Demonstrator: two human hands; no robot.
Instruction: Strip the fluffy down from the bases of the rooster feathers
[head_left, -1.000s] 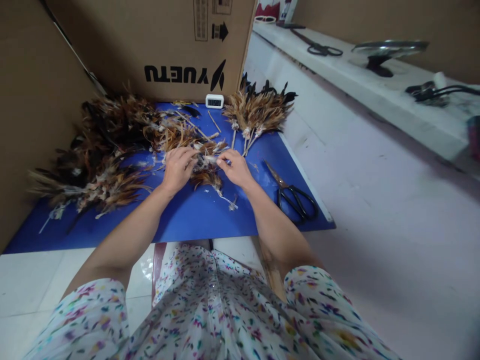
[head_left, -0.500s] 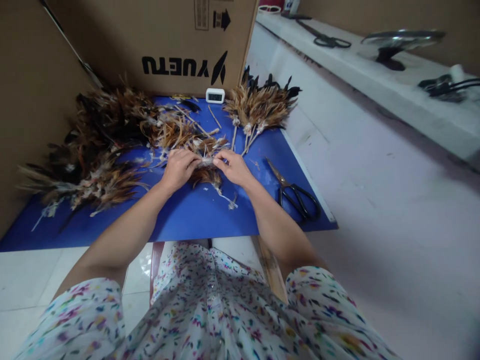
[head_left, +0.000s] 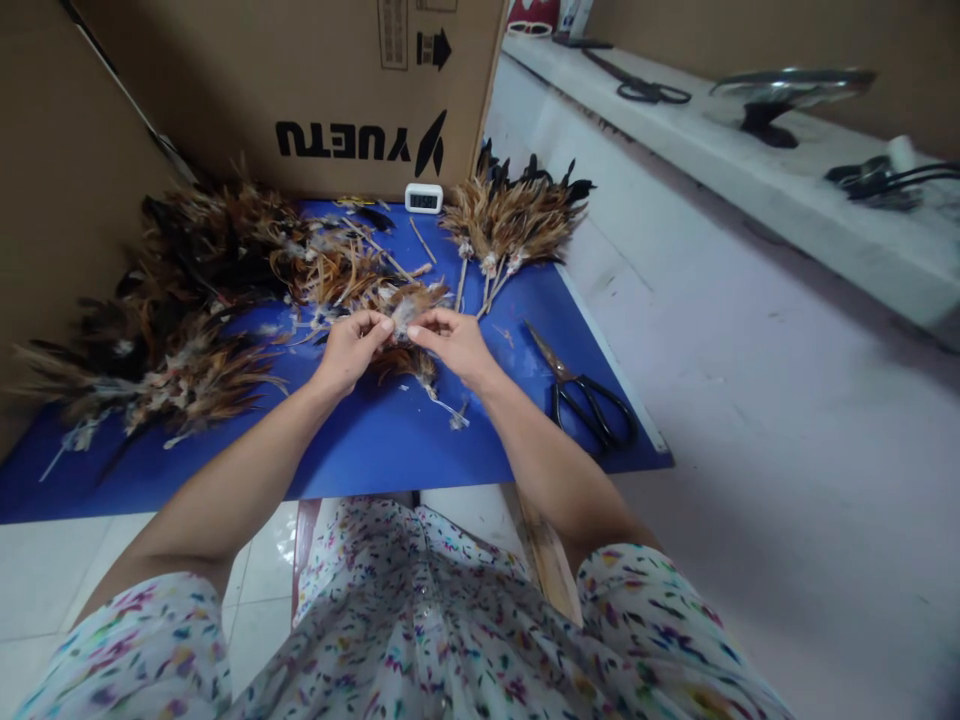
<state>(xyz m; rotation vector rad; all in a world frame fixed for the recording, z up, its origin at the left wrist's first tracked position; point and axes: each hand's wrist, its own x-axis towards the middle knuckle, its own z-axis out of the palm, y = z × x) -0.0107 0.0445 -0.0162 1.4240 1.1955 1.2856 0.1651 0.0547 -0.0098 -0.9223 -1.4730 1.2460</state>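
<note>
Between my two hands, over the blue tabletop (head_left: 352, 455), is a tuft of pale, fluffy feathers (head_left: 406, 312). My left hand (head_left: 352, 345) pinches its left side between thumb and fingers. On the other side my right hand (head_left: 452, 342) pinches it the same way, the thumb tips close together. Brown feathers (head_left: 420, 368) with a white string end lie on the table just below the hands. Loose brown feathers (head_left: 345, 275) are strewn behind them. The exact spot each fingertip grips is too small to make out.
Black-handled scissors (head_left: 581, 390) lie to the right. A bundle of feathers on sticks (head_left: 517, 225) rests at the back right, beside a small white digital clock (head_left: 424, 198). A big feather heap (head_left: 202, 240) covers the left. Cardboard (head_left: 337, 60) stands behind; a ledge (head_left: 720, 130) runs along the right wall.
Both hands have turned so the thumbs point up and inward, drawing closer together. The pale tuft now stands up between them. The view has shifted slightly.
</note>
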